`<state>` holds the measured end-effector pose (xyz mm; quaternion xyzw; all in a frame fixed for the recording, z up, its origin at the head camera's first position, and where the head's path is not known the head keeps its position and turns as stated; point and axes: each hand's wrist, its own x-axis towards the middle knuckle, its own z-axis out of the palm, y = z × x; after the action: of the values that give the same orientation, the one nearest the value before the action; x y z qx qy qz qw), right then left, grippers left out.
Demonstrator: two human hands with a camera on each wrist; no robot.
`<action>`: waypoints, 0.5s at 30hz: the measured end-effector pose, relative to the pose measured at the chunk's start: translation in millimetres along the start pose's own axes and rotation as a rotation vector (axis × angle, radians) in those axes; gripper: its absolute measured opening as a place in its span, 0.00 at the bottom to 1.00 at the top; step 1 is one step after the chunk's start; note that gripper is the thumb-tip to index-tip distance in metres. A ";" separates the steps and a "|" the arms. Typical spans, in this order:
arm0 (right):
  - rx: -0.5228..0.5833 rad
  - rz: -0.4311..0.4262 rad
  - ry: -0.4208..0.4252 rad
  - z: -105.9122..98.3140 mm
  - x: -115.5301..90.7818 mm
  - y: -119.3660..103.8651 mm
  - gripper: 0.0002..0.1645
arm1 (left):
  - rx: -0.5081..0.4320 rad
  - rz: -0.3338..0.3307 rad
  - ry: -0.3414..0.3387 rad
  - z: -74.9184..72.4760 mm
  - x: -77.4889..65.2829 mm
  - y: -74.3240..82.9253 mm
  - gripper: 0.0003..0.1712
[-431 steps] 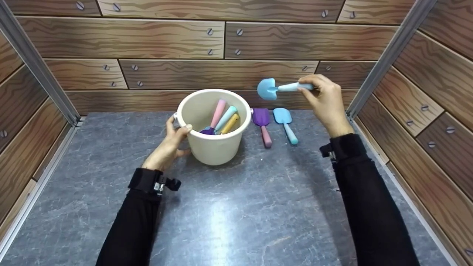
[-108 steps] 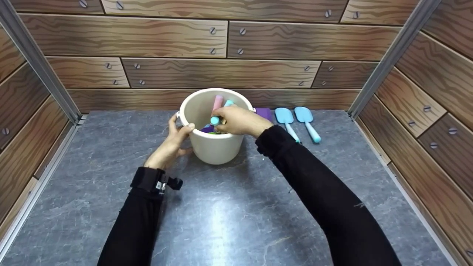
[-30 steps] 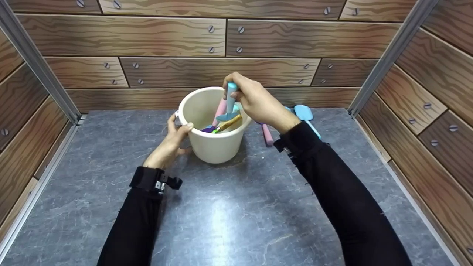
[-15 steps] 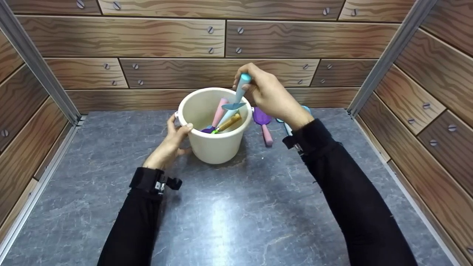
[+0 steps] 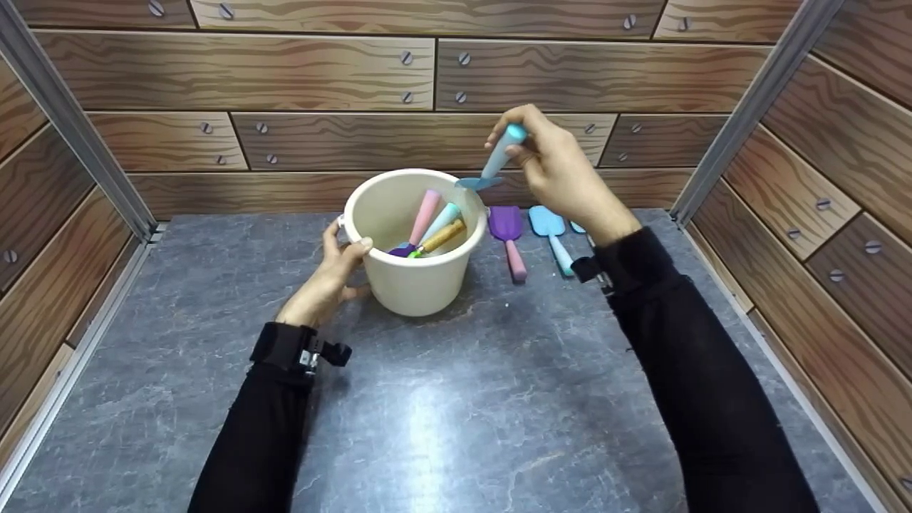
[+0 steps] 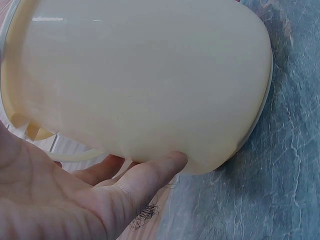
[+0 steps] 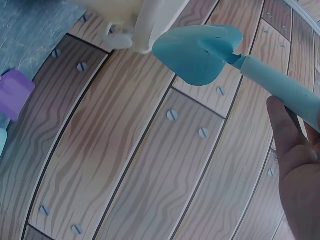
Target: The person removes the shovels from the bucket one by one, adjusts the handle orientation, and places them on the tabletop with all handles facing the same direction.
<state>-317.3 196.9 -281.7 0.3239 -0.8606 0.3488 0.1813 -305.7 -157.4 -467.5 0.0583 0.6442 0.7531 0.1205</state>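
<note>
A cream bucket (image 5: pixel 417 292) stands toward the back of the table. My left hand (image 5: pixel 322 278) holds its left side, thumb over the rim and fingers against the outer wall; the left wrist view shows these fingers (image 6: pixel 155 172) on the wall. My right hand (image 5: pixel 563 167) grips the turquoise handle of a small blue trowel (image 5: pixel 499 153), whose blade (image 7: pixel 197 52) hangs just above the bucket's right rim. Inside the bucket lean a pink handle (image 5: pixel 425 214) with a purple end, a turquoise handle (image 5: pixel 443 219) and a yellow-brown handle (image 5: pixel 443 236) with a green end. Their lower parts are hidden.
Right of the bucket lie a purple shovel (image 5: pixel 506 224) with a pink handle and a blue shovel (image 5: pixel 548 222). Another blue one (image 5: pixel 577 228) is mostly hidden behind my right wrist. Wood-patterned walls (image 5: pixel 342 142) close the back and sides of the grey table (image 5: pixel 356 427).
Over the last second my right hand has raised the trowel from inside the bucket, up and rightward. Earlier, another blue shovel was set down on the right. The left hand stays put.
</note>
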 end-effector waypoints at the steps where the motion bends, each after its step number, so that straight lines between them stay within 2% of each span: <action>1: -0.004 0.007 0.005 -2.1 -1.2 1.4 0.16 | -0.002 0.000 0.000 0.2 0.0 -0.1 0.62; 15: -0.043 0.062 0.105 -27.8 -15.9 26.5 0.16 | -0.015 0.000 0.001 1.0 -0.3 -0.4 0.63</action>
<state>-321.5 238.2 -283.8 0.2746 -0.8667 0.3523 0.2222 -305.1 -156.5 -467.7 0.0572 0.6387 0.7578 0.1206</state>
